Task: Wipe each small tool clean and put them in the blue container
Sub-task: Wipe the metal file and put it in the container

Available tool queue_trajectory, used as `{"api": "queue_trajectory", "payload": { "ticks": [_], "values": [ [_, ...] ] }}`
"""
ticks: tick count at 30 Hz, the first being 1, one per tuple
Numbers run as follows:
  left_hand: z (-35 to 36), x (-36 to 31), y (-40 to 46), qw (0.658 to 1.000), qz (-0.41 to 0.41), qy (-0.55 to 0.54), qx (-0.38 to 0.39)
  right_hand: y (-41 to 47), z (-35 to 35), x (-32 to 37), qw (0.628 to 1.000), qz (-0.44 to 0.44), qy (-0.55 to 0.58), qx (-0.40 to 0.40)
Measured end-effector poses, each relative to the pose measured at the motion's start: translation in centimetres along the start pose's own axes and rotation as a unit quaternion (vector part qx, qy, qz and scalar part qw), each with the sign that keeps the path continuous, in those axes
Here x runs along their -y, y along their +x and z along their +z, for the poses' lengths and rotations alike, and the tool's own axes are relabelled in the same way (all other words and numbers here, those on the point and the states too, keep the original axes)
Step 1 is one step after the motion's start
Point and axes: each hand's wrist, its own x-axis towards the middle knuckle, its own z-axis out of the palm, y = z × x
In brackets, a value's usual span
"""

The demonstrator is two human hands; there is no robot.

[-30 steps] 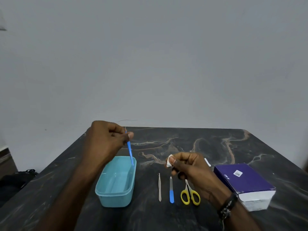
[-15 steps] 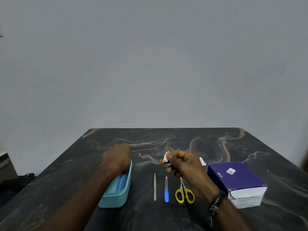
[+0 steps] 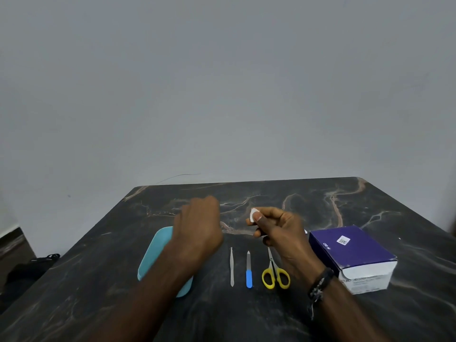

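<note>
The blue container sits at the left of the dark marble table, mostly hidden under my left forearm. My left hand hovers above its far right side, blurred, back facing up, with nothing seen in it. My right hand is raised over the table's middle and pinches a small white wipe between thumb and fingers. In a row in front lie a silver tweezers, a blue-handled nail file and yellow-handled scissors.
A purple and white box stands to the right of the scissors. The table ends at a grey wall behind. A dark bag lies on the floor to the left.
My left hand lowered the blue tool into the container, let it go, and has now lifted up and to the right. My right hand kept hold of the wipe.
</note>
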Motion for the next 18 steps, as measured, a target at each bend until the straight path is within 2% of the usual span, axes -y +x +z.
{"api": "queue_trajectory", "payload": {
  "ticks": [4, 9, 15, 18],
  "values": [
    [2.6, -1.9, 0.1, 0.995, 0.007, -0.018, 0.102, 0.1, -0.3, 0.2, 0.999, -0.002, 0.021, -0.04],
    [5.0, -2.8, -0.1, 0.987, -0.014, -0.022, 0.161, 0.1, -0.3, 0.3, 0.999, -0.004, 0.019, -0.048],
    [6.4, -2.9, -0.3, 0.987, -0.011, 0.003, 0.16, 0.0, -0.3, 0.0, 0.998, -0.011, -0.008, -0.06],
    [6.5, -2.7, -0.3, 0.993, -0.011, -0.014, 0.12, 0.1, -0.3, -0.2, 0.998, -0.015, -0.019, -0.062]
  ]
}}
